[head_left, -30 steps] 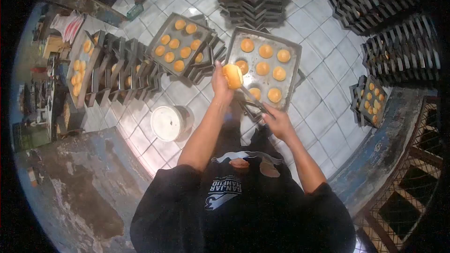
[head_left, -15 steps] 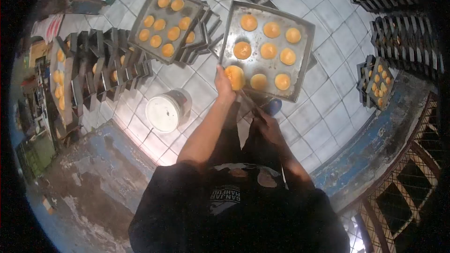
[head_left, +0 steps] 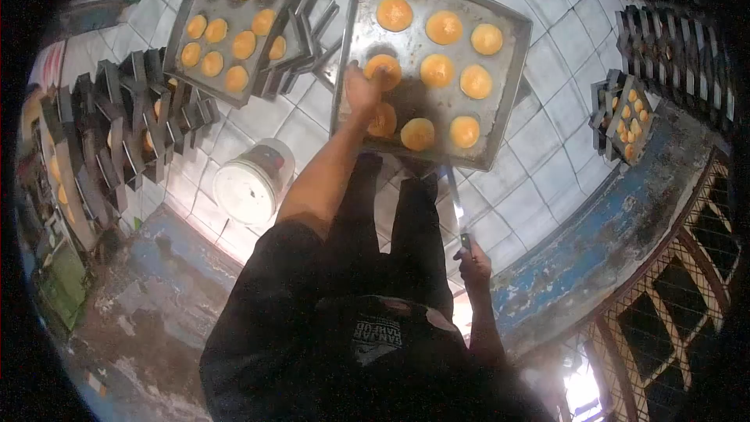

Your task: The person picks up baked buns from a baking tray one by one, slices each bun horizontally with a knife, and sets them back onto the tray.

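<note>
My left hand (head_left: 363, 94) reaches over a metal baking tray (head_left: 512, 101) of round golden buns. Its fingers and thumb close on a bun (head_left: 384, 69) in the tray's left column. Just below, partly covered by my wrist, lies another bun (head_left: 381, 121). More buns, such as the middle bun (head_left: 437, 71), sit in rows on the tray. Down by my right leg, my right hand (head_left: 475, 264) grips the handle of a knife (head_left: 455, 195). The long narrow blade points up toward the tray's near edge, apart from the buns.
Another tray of buns (head_left: 262, 55) tops a stack at the left. A white lidded bucket (head_left: 244, 191) stands on the tiled floor. Stacked trays (head_left: 117, 121) line the far left, with more stacks (head_left: 664, 59) at the right. A low blue worn ledge (head_left: 578, 266) borders the right.
My left hand has moved up from the near-left bun, which now lies flat, to the bun above it. My right hand has drawn the knife back toward me, away from the tray.
</note>
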{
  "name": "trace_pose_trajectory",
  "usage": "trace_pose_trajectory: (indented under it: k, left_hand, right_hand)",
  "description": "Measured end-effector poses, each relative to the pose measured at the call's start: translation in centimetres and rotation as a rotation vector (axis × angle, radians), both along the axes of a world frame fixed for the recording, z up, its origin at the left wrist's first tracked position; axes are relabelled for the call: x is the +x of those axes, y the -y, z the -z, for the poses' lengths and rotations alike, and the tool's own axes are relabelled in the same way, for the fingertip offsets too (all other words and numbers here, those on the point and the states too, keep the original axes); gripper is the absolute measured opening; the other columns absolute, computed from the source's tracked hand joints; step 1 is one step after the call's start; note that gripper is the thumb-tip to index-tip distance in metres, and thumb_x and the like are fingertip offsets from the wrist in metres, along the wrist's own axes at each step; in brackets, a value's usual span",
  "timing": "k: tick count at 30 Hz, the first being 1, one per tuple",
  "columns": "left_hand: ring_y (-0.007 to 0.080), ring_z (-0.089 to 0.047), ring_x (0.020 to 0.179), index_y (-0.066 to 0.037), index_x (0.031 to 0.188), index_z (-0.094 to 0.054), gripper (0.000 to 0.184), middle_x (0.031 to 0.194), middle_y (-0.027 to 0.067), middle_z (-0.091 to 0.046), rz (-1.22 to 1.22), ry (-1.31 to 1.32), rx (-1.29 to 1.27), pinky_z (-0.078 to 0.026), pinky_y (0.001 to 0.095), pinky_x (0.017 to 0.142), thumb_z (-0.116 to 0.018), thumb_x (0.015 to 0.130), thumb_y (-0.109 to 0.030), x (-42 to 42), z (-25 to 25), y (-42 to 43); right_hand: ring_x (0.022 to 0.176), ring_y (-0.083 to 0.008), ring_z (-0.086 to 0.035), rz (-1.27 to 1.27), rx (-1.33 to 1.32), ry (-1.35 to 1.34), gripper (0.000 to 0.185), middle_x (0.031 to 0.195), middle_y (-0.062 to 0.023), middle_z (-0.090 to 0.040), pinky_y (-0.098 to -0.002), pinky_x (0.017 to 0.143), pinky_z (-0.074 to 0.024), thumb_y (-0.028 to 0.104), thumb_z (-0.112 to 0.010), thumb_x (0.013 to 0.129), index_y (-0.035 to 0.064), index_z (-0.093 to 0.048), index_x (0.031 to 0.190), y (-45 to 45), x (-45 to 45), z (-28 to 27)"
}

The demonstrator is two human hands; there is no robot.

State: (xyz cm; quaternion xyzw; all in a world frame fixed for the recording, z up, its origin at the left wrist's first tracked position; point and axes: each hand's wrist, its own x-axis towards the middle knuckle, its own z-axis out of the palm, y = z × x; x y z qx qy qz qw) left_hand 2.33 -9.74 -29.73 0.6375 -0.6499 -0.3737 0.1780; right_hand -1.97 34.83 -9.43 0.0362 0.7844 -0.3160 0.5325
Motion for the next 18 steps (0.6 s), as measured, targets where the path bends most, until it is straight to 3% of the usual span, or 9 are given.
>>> trace_pose_trajectory:
  k: [3,7,9,10,11,13,15,16,18]
  left_hand:
    - [0.0422,-0.058,0.115,0.004,0.122,-0.057,0.067,0.113,0.0226,-0.065,0.178,0.301,0.209,-0.046,0.0484,0.097,-0.078,0.081,-0.045,-2.0,-0.9,0.8]
    - [0.0409,-0.061,0.109,0.002,0.121,-0.056,0.067,0.109,0.0217,-0.065,0.356,0.366,0.048,-0.049,0.0485,0.093,-0.079,0.079,-0.045,-3.6,-3.5,-3.1]
    - [0.0367,-0.064,0.106,0.0,0.122,-0.055,0.062,0.113,0.0204,-0.065,0.34,0.001,0.111,-0.053,0.0475,0.088,-0.078,0.082,-0.041,-2.8,-1.5,-5.9]
    - [0.0367,-0.064,0.106,0.0,0.122,-0.055,0.062,0.113,0.0204,-0.065,0.339,-0.011,0.093,-0.053,0.0475,0.088,-0.078,0.082,-0.041,-2.9,-4.1,-6.4]
    - [0.0351,-0.065,0.107,-0.001,0.124,-0.054,0.057,0.116,0.0189,-0.065,0.21,-0.368,0.292,-0.055,0.0475,0.087,-0.076,0.086,-0.037,-2.8,-7.0,-6.8]
    - [0.0335,-0.066,0.108,-0.003,0.127,-0.052,0.052,0.12,0.0173,-0.065,0.094,-0.737,0.456,-0.057,0.0474,0.086,-0.074,0.09,-0.033,-2.2,-12.0,-7.0]
    - [0.0294,-0.065,0.114,-0.004,0.134,-0.051,0.043,0.125,0.0145,-0.065,-0.171,-1.151,0.872,-0.055,0.0411,0.094,-0.067,0.096,-0.018,-1.6,-16.4,-6.4]
    - [0.0284,-0.065,0.117,-0.007,0.132,-0.054,0.033,0.127,0.0125,-0.065,-0.335,-1.384,0.911,-0.054,0.0429,0.098,-0.058,0.101,-0.017,-1.7,-18.1,-6.3]
    - [0.0266,-0.066,0.101,-0.009,0.127,-0.059,0.04,0.116,0.0103,-0.067,-0.512,-1.528,1.035,-0.054,0.0429,0.09,-0.055,0.101,-0.039,-0.5,-22.9,-6.3]
  right_hand:
    - [0.055,-0.0007,-0.043,0.055,-0.039,0.011,0.053,0.08,0.0014,-0.063,-0.0192,0.047,-0.035,0.025,-0.061,0.1,0.0059,-0.051,0.148,0.0,0.5,0.1]
    - [0.053,-0.0011,-0.043,0.098,-0.083,0.014,0.054,0.08,0.0012,-0.064,-0.0191,0.047,-0.0346,0.022,-0.063,0.1,0.0059,-0.049,0.149,1.1,-0.4,-1.3]
    - [0.053,-0.0016,-0.043,0.104,-0.12,0.012,0.052,0.08,0.0009,-0.064,-0.019,0.048,-0.0345,0.021,-0.063,0.1,0.0057,-0.05,0.149,1.8,-1.3,-2.4]
    - [0.053,-0.0018,-0.043,0.099,-0.124,-0.013,0.051,0.079,0.0016,-0.064,-0.019,0.048,-0.0347,0.019,-0.063,0.1,0.0053,-0.052,0.147,2.4,-2.1,-3.4]
    - [0.053,-0.0018,-0.043,0.095,-0.142,-0.027,0.051,0.079,0.0016,-0.064,-0.019,0.048,-0.0347,0.019,-0.063,0.1,0.0053,-0.052,0.147,3.2,-2.9,-4.3]
    - [0.054,-0.0024,-0.043,0.018,-0.154,-0.128,0.05,0.079,0.0024,-0.063,-0.0195,0.048,-0.035,0.018,-0.063,0.099,0.0052,-0.053,0.147,6.1,-4.8,-6.7]
    - [0.057,-0.0031,-0.045,0.005,-0.217,-0.15,0.05,0.081,0.0017,-0.064,-0.0202,0.049,-0.0357,0.018,-0.063,0.099,0.0052,-0.053,0.146,9.2,-6.7,-9.6]
    - [0.062,-0.0041,-0.048,-0.025,-0.282,-0.198,0.05,0.083,0.0014,-0.065,-0.0212,0.055,-0.0403,0.018,-0.061,0.1,0.0048,-0.053,0.147,10.4,-7.3,-10.6]
    - [0.074,-0.0066,-0.056,-0.081,-0.421,-0.227,0.05,0.089,-0.0004,-0.066,-0.0235,0.067,-0.0478,0.015,-0.06,0.099,0.0001,-0.051,0.146,13.1,-8.2,-14.4]
